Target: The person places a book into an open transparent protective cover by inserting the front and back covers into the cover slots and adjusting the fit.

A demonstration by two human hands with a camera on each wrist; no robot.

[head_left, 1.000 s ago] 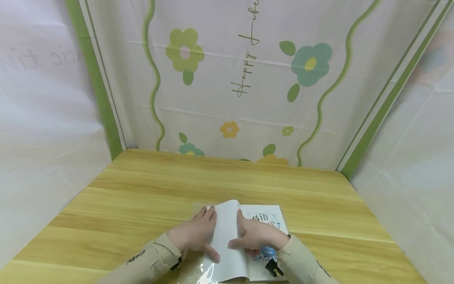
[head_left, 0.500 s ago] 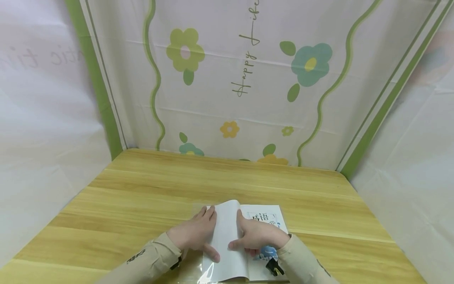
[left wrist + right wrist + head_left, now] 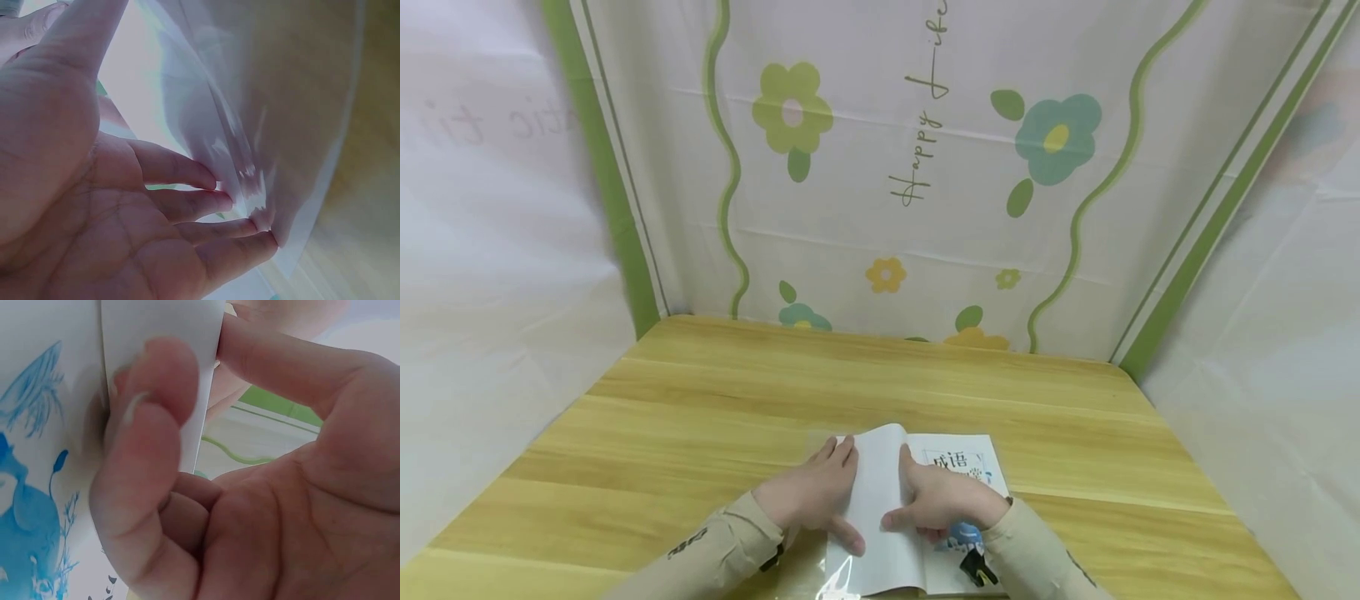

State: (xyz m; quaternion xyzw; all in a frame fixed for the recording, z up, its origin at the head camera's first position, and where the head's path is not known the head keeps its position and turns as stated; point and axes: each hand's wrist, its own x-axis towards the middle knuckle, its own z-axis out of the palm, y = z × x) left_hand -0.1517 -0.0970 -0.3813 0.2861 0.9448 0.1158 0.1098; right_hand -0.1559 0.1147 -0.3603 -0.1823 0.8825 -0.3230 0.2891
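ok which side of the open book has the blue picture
The right page, partly behind the right hand: it shows blue artwork, unlike the plain white curled left sheet.

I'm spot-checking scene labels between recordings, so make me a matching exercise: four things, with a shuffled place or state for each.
1. bare left hand
2. white paper book with blue print
3. white fabric curtain with printed flowers
4. yellow-brown wood-grain table

A. hanging behind the table
B. lying open
C. beneath the book
D. touching clear plastic film

Pairs: 1-D, 2-B, 3-A, 4-C

"Happy Life" running sideways on back cloth (image 3: 850,208). "成语" on book page (image 3: 952,460), next line part-hidden. Left cloth (image 3: 505,208) lettering too faint.
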